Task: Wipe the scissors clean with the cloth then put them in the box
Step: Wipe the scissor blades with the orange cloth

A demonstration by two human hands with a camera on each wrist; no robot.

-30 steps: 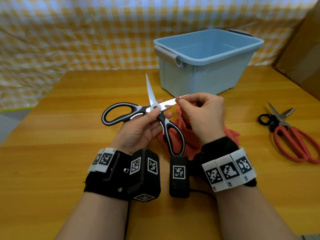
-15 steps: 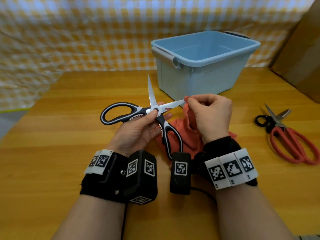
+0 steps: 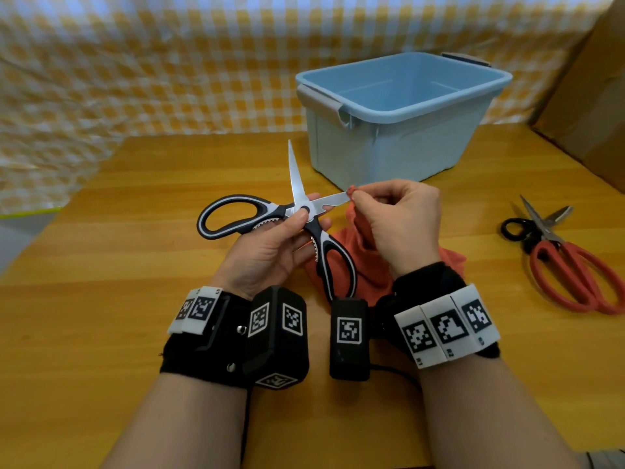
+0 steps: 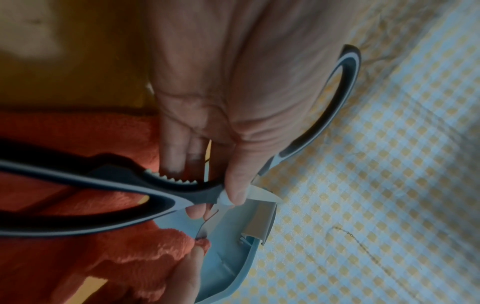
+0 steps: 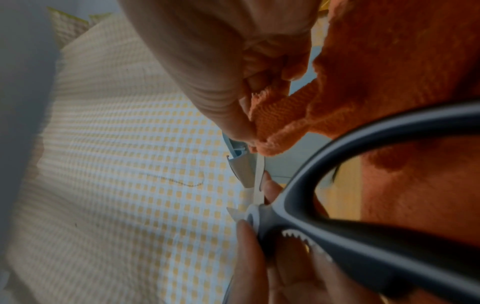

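Black-and-white kitchen scissors (image 3: 306, 214) are spread wide above the table, one blade pointing up, the other to the right. My left hand (image 3: 270, 247) holds them at the pivot, thumb on the screw; the left wrist view shows the thumb (image 4: 235, 181) on the scissors (image 4: 130, 191). My right hand (image 3: 395, 225) pinches a fold of the orange cloth (image 3: 368, 262) round the tip of the right-pointing blade. In the right wrist view the cloth (image 5: 280, 121) is bunched at my fingertips over that blade. The light blue box (image 3: 399, 116) stands open just behind.
A second pair of scissors with red handles (image 3: 568, 262) lies on the wooden table (image 3: 101, 265) at the right. A brown cardboard panel (image 3: 595, 96) rises at the far right. A yellow checked cloth (image 3: 152, 62) hangs behind the table.
My right hand has slid the cloth outward along the right-pointing blade, from near the pivot to its tip. The left hand kept its hold on the scissors.
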